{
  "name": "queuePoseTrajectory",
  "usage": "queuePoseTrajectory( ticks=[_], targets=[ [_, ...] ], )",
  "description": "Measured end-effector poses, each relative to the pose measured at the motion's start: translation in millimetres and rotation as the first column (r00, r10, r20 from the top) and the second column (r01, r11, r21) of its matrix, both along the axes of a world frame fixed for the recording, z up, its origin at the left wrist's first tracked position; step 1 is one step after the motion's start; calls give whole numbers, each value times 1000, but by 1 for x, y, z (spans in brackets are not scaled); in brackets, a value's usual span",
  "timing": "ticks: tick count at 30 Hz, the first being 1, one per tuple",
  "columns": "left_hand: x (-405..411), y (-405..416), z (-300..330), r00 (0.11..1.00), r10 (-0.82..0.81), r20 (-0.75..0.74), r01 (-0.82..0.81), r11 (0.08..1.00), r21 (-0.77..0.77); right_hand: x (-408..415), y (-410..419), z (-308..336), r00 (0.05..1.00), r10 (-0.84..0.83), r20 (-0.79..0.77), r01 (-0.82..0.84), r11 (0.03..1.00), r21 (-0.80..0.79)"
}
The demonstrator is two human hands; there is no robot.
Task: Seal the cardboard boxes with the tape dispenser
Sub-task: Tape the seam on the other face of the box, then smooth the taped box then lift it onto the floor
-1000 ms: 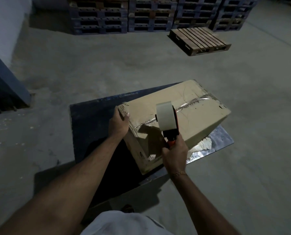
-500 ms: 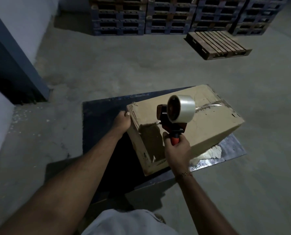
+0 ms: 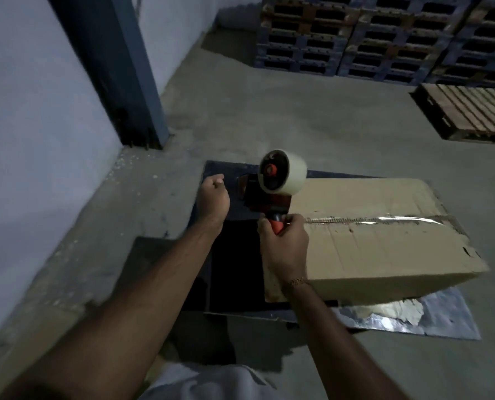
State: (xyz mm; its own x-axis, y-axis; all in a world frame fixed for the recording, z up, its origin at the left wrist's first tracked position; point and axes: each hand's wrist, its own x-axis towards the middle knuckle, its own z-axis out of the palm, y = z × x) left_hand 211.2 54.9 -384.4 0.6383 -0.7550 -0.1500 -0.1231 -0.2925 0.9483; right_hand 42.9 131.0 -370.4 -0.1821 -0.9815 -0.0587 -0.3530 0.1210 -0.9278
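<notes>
Head view: right hand (image 3: 283, 249) wraps its grip round the orange handle of the tape dispenser (image 3: 275, 183), roll up, held over the near-left end of the cardboard box (image 3: 384, 235). Box lies on a dark mat (image 3: 220, 180) on the concrete floor (clear tape strip along its top seam). Left hand (image 3: 213, 197) hangs free beside the dispenser, fingers loosely curled, holding nothing. Wooden pallet (image 3: 468, 114) far right, stacked pallets (image 3: 356, 36) behind.

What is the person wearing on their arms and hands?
Both forearms are bare, with no sleeves and no gloves. The right hand has a thin gold-coloured chain bracelet at the wrist. The left hand shows no rings, watch or bracelet.
</notes>
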Motion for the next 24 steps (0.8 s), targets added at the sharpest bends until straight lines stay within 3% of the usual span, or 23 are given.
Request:
queuePoseTrajectory(
  ticks=[4,8,16,24],
  targets=[
    [23,14,1,993,112,-34,-114,993,-42,38,-4,-13,992,97,-79,-96,995,13],
    [40,25,-2,986,166,-4,-166,986,-17,73,-5,-47,990,121,-70,-107,979,175],
    [66,23,0,988,122,100,-127,991,47,87,-40,-224,981,146,-129,-89,925,369],
    [72,26,-9,986,-32,162,22,998,63,97,-15,-160,988,151,2,-129,836,534]
  ],
)
